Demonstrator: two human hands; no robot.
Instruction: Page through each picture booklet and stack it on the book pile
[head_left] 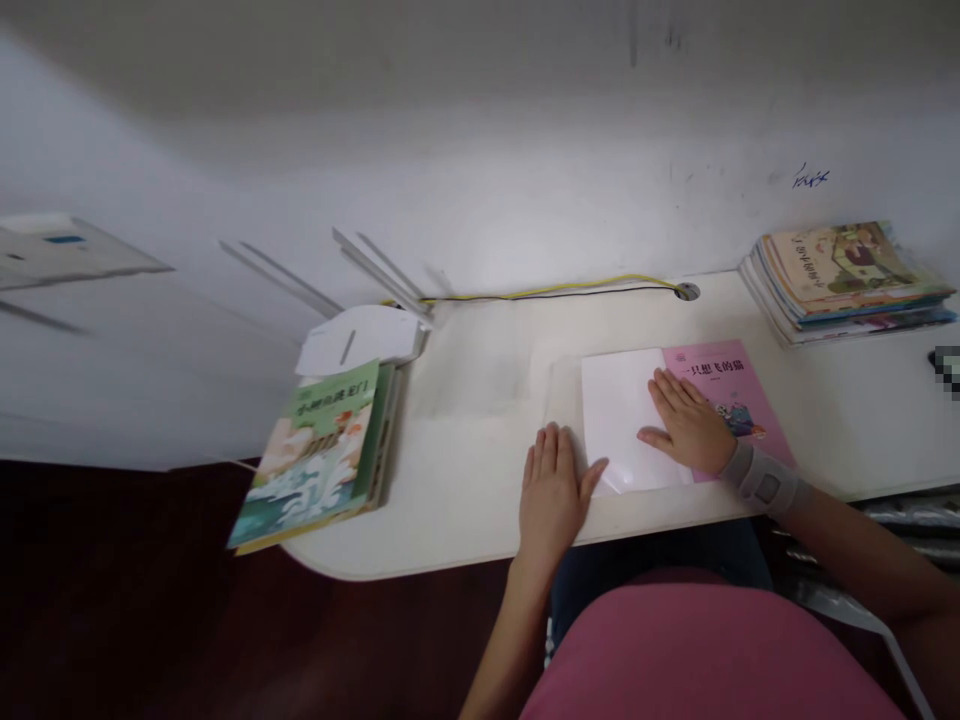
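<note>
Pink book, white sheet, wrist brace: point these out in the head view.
Pink book [731, 400], head view, on the cover near its illustration.
White sheet [615, 420], head view, on its bare middle.
Wrist brace [766, 487], head view, on its grey band.

A thin pink paperback [739, 385] lies flat, its cover showing a dark Chinese title above a small cartoon. A blank white sheet of paper [619, 420] covers its left part, sitting slightly crooked, with its near edge curling up off the white desk [480, 480].
</note>
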